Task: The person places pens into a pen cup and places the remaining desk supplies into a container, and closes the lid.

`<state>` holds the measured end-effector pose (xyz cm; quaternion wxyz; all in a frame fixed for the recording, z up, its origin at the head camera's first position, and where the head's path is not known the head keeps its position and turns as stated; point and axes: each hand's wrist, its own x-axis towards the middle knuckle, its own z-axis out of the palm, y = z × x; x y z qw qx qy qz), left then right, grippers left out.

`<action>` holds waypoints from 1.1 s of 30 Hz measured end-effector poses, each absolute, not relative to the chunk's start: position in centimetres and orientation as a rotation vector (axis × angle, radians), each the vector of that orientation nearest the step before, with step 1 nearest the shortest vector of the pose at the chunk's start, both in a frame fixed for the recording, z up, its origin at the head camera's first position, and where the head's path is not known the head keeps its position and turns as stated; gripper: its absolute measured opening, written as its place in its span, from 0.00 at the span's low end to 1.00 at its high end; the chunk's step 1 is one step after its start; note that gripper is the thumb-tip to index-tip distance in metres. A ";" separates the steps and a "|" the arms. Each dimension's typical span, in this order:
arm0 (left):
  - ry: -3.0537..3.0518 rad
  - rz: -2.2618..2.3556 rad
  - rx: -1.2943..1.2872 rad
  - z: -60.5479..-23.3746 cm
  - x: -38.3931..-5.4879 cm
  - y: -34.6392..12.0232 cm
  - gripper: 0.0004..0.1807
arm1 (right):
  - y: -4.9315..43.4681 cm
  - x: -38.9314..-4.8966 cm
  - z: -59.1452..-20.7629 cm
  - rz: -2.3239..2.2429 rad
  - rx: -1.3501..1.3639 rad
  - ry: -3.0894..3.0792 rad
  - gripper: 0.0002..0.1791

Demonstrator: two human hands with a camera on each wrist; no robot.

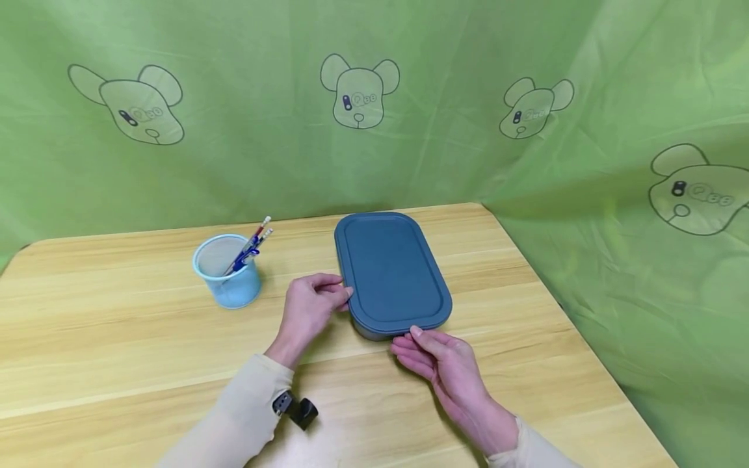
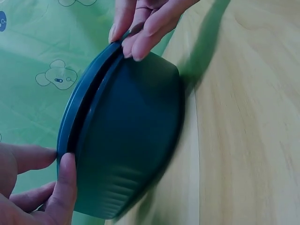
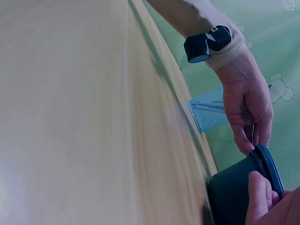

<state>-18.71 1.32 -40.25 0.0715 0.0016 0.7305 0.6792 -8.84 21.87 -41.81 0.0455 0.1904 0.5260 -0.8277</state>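
A dark blue rectangular storage box [image 2: 133, 117] sits on the wooden table with its flat lid [image 1: 394, 266] on top. Along the rim, the left wrist view shows a dark, narrow gap between lid and box. My left hand [image 1: 310, 309] pinches the lid's edge at the near left corner between thumb and fingers. At the near short side, my right hand [image 1: 453, 374] has its thumb on the lid's rim and its fingers beneath it. The right wrist view shows both hands close to that same rim.
Left of the box stands a light blue mesh pen cup [image 1: 236, 289] with pencils and a blue pen [image 1: 247, 253] leaning in it. A small black camera [image 1: 295, 408] is strapped to my left wrist. Green printed cloth [image 1: 246, 162] hangs behind and to the right of the table [image 1: 117, 351].
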 end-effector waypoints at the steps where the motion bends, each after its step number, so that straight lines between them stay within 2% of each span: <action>1: 2.202 2.036 0.008 -40.3 -18.7 1.3 0.14 | 22.0 -8.8 -41.8 -2.509 0.571 1.615 0.13; 11: 2.172 2.027 0.012 -41.2 -18.6 1.2 0.13 | 22.6 -9.1 -41.8 -2.437 0.504 1.591 0.14; 17: 2.116 2.034 0.001 -41.1 -18.6 1.2 0.13 | 24.1 -9.3 -41.6 -2.409 0.585 1.720 0.15; 24: 2.091 2.042 0.000 -40.9 -18.5 1.2 0.13 | 27.1 -9.8 -40.7 -2.319 0.667 2.043 0.20; 33: 2.104 2.034 -0.004 -40.9 -18.4 1.2 0.14 | 28.3 -11.2 -40.6 -2.303 0.416 2.382 0.28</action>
